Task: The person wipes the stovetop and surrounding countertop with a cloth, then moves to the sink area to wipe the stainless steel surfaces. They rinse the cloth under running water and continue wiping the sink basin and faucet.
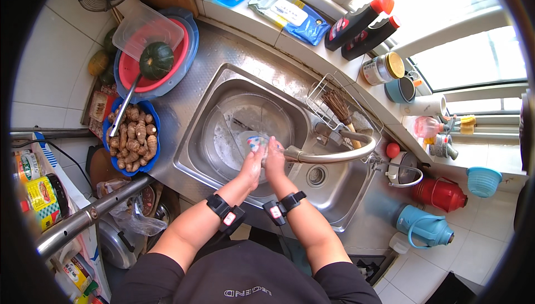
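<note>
Both hands are together over the left basin of the stainless steel sink (194, 137). My left hand (252, 163) and my right hand (274, 158) hold a small patterned item (257, 141), white with blue and red, between them; whether it is a cloth or a small bowl I cannot tell. The curved metal faucet (334, 156) reaches in from the right, its spout beside my right hand. Below the hands, a large round basin (225, 116) with sudsy water sits in the sink.
A blue basket of taro (133, 137) and stacked basins with a green pumpkin (156, 60) stand left. Right of the hands are a smaller sink bowl with a drain (317, 176), a wire rack with a brush (336, 103), and a blue thermos (426, 225). Bottles (359, 24) line the window ledge.
</note>
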A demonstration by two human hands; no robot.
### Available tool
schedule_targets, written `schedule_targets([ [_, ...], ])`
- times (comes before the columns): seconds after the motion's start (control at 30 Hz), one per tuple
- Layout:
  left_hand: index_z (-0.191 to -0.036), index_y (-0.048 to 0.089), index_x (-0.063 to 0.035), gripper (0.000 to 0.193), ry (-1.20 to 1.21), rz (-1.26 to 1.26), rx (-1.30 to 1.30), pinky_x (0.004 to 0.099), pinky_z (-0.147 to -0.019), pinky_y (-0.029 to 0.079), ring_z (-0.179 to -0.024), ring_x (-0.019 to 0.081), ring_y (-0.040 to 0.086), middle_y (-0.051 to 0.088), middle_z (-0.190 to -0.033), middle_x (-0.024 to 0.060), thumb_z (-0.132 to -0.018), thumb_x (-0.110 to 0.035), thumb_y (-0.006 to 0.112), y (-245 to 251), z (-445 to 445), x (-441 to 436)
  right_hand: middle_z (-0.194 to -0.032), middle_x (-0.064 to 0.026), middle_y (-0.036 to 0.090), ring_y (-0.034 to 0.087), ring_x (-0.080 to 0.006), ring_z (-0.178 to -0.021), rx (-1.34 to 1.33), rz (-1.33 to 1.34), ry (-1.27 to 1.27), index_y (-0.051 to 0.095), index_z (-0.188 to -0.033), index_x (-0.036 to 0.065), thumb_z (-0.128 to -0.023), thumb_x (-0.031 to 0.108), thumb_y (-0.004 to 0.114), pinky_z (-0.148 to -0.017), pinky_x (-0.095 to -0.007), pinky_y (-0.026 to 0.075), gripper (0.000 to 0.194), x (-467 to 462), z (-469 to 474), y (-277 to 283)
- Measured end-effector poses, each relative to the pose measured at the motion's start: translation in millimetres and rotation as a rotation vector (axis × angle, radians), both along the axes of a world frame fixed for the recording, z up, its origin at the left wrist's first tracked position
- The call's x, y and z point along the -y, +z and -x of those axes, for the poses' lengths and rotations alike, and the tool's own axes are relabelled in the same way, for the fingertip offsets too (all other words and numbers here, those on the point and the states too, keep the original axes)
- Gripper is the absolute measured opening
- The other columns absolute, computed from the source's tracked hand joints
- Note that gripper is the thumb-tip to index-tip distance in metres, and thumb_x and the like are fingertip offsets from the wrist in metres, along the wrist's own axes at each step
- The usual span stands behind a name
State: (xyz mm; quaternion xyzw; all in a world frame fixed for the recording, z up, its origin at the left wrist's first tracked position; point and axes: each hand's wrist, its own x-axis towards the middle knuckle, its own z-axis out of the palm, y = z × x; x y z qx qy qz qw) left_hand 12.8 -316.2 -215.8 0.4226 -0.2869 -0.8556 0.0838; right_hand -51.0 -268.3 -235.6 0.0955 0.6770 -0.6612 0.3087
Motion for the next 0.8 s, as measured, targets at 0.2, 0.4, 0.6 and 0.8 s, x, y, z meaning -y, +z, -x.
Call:
schedule_targets([
  [0.2,-0.104,0.057,0.0019,0.019,-0.126,0.393,-0.056,0.0283,-0.086,0.044,-0.099,0.0139,0.055,0.059,-0.107,0.0072,-0.087,-0.006,0.051,-7.4,8.1,22.8,-0.115,-0.0188,0.050,0.049,-0.0310,-0.109,-0.843,-0.235,0.361,0.048,-0.119,0.001,-0.080,0.021,0.063,-0.093,-0.0372,0.038,0.046,-19.8,24.2,13.2],
  [0.4,-0.115,0.052,-0.0040,0.030,0.068,0.509,-0.115,0.0309,-0.087,0.042,-0.103,0.0173,0.053,0.053,-0.113,0.0070,-0.085,-0.006,0.054,10.1,-3.6,6.8,-0.105,-0.0135,0.056,0.055,-0.0278,-0.100,-0.150,0.356,-0.049,0.049,-0.112,0.006,-0.084,0.009,0.056,-0.087,-0.0410,0.046,0.028,1.1,25.9,22.0],
  [0.6,-0.121,0.045,-0.0028,0.047,0.130,-0.904,-0.483,0.0456,-0.098,0.036,-0.118,0.0277,0.047,0.049,-0.125,0.0162,-0.088,-0.036,0.050,15.5,-13.7,17.4,-0.099,-0.0130,0.057,0.057,-0.0271,-0.096,0.291,0.732,-0.297,0.044,-0.103,0.005,-0.077,-0.006,0.055,-0.080,-0.0416,0.050,0.030,1.3,-23.8,48.0],
  [0.8,-0.103,0.051,-0.0072,0.024,0.091,-0.411,-0.041,0.0364,-0.088,0.046,-0.104,0.0208,0.055,0.055,-0.115,0.0171,-0.092,-0.028,0.046,6.8,12.0,4.6,-0.115,-0.0183,0.051,0.045,-0.0286,-0.113,-0.484,-0.030,0.106,0.055,-0.098,0.002,-0.078,0.012,0.060,-0.100,-0.0369,0.029,0.023,1.6,-20.6,56.1],
])
